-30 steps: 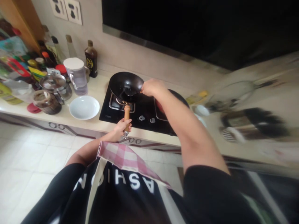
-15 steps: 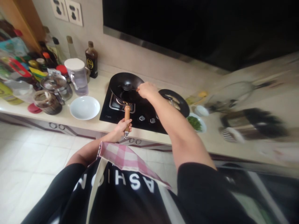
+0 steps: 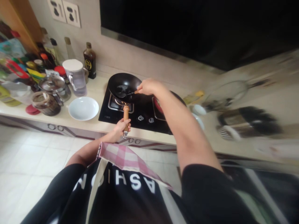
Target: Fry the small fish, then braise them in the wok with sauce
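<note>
A black wok [image 3: 114, 81] sits on the left burner of the black gas stove [image 3: 144, 109]. My left hand [image 3: 122, 125] is wrapped round the wok's wooden handle [image 3: 126, 112], which points toward me. Above the wok's right rim, my right hand [image 3: 147, 86] grips the wooden end of a ladle [image 3: 129, 93]. Its dark head rests low inside the wok, near the front wall. A shiny wet patch, seemingly liquid, shows on the wok's bottom. My right forearm covers most of a second black pan [image 3: 178, 97] on the right.
A white plate [image 3: 83, 109] lies left of the stove. Behind it stand a water pitcher [image 3: 77, 79], a dark sauce bottle [image 3: 90, 60], a glass jar [image 3: 45, 102] and several bottles. A small white bowl [image 3: 199, 109] is at the right. The black range hood [image 3: 187, 28] overhangs the stove.
The ladle's head has moved down and toward me inside the wok. My right hand has shifted slightly, its forearm now hiding more of the second pan and the greens. My left hand keeps its grip.
</note>
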### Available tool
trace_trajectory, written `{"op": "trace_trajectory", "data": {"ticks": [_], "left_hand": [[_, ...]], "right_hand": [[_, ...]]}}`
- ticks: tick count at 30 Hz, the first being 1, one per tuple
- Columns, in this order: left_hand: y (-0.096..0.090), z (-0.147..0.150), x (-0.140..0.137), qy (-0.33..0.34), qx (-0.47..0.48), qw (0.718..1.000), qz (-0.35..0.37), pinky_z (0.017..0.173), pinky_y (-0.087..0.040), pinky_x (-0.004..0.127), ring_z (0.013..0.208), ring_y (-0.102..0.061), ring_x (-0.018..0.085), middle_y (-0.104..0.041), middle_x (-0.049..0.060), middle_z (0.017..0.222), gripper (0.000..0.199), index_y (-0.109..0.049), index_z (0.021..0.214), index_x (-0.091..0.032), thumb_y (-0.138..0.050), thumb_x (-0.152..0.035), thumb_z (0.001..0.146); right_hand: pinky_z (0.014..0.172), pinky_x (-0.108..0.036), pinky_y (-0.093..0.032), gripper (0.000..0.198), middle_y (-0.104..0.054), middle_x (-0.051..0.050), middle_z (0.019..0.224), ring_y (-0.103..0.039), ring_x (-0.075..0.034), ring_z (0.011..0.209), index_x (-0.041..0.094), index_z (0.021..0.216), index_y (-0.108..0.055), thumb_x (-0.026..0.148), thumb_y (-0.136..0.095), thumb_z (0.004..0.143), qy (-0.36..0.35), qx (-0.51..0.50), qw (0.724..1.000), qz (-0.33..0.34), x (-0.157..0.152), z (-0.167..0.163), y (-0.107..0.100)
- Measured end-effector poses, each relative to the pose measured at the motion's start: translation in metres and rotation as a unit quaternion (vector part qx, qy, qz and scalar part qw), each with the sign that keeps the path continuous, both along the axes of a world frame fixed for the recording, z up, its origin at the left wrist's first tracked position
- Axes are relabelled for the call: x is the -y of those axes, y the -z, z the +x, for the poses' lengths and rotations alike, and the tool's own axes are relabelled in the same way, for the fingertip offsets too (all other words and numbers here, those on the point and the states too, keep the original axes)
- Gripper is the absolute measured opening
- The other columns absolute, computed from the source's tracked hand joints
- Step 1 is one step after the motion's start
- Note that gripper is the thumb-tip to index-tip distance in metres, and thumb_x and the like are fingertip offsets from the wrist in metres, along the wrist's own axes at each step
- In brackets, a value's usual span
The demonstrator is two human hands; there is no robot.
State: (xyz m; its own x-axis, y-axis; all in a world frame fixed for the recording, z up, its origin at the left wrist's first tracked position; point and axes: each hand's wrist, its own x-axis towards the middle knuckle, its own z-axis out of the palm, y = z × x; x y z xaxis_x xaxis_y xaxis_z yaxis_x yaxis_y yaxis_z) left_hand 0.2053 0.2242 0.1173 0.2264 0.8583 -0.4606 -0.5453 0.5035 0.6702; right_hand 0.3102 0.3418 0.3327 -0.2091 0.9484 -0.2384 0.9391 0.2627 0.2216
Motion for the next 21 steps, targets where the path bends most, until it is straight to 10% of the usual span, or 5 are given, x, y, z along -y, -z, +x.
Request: {"op": "trace_trajectory", "data": {"ticks": [6, 15, 21], "left_hand": [[0.002, 0.001, 0.000, -0.003, 0.000, 1.000, 0.010, 0.043, -0.041, 0.018, 0.044, -0.046, 0.007, -0.049, -0.005, 0.059, 0.021, -0.045, 0.088, -0.019, -0.065, -0.021, 0.085], [0.002, 0.001, -0.001, -0.003, 0.002, 1.000, 0.007, 0.042, -0.040, 0.018, 0.043, -0.047, 0.007, -0.050, -0.004, 0.060, 0.020, -0.045, 0.087, -0.019, -0.065, -0.020, 0.086], [0.001, 0.002, -0.002, -0.009, 0.001, 1.000, 0.007, 0.042, -0.040, 0.017, 0.043, -0.046, 0.007, -0.051, -0.004, 0.059, 0.022, -0.045, 0.087, -0.019, -0.066, -0.021, 0.085]], "right_hand": [[0.091, -0.039, -0.051, 0.040, -0.068, -0.016, 0.123, -0.063, -0.028, 0.111, 0.018, 0.121, -0.072, 0.020, -0.045, 0.092, 0.022, -0.020, 0.995, 0.090, -0.003, -0.012, 0.042], [0.091, -0.040, -0.053, 0.040, -0.068, -0.010, 0.125, -0.063, -0.029, 0.112, 0.025, 0.124, -0.070, 0.023, -0.058, 0.085, 0.021, 0.053, 0.998, 0.026, 0.008, -0.007, 0.010], [0.092, -0.040, -0.051, 0.037, -0.067, -0.015, 0.125, -0.064, -0.029, 0.113, 0.018, 0.119, -0.072, 0.022, -0.046, 0.093, 0.014, -0.037, 0.997, 0.067, 0.003, -0.010, 0.040]]}}
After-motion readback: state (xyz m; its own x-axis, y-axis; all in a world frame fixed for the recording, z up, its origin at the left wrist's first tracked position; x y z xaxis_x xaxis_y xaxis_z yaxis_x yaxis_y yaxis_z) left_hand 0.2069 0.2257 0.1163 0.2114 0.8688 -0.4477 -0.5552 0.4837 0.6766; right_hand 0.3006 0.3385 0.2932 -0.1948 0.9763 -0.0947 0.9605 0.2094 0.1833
